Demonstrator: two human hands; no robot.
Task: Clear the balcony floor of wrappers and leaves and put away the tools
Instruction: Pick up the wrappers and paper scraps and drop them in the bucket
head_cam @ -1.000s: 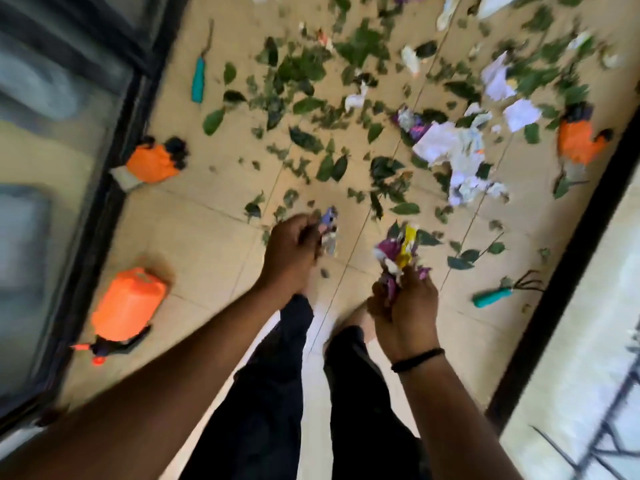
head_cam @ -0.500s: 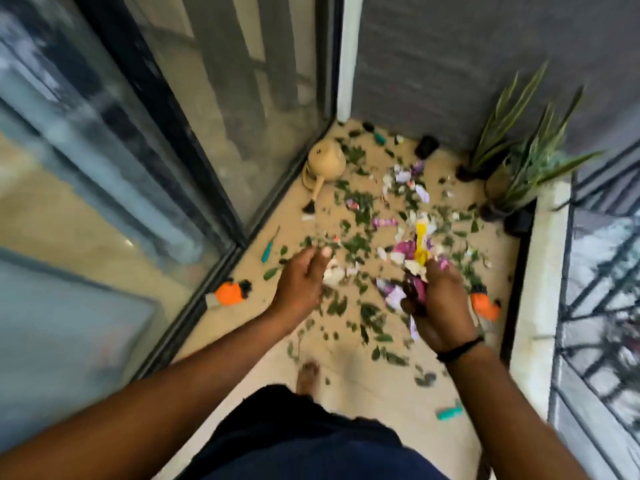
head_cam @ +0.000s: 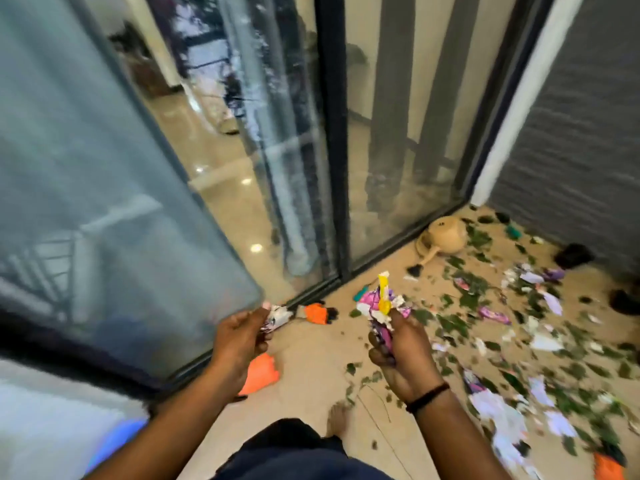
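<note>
The right hand [head_cam: 403, 355] is gripping a crumpled bunch of wrappers [head_cam: 381, 306], pink, purple and white foil with one bright yellow strip standing up out of the top; fingers are curling round the lower part of the bunch, and it is being held in the air above the beige tiled balcony floor [head_cam: 311, 368]. The left hand [head_cam: 242, 337] is pinching a small crushed white and purple wrapper [head_cam: 275, 318] between thumb and fingertips, also off the floor, in front of the dark-framed sliding glass door [head_cam: 207, 202] on the left. Green leaves [head_cam: 460, 322], whole and torn, are lying scattered over the right and far floor, mixed with loose white paper scraps [head_cam: 547, 342] and flat purple wrappers [head_cam: 493, 315]. A tan round watering pot [head_cam: 446, 235] is lying on its side at the far end, near the door track. An orange and black glove [head_cam: 318, 313] is lying beside the track just past the left hand, and an orange container [head_cam: 261, 374] is showing partly under the left wrist. A teal-handled tool [head_cam: 361, 292] is lying on the floor beyond the held bunch. A bare foot [head_cam: 337, 419] is standing near the bottom.
</note>
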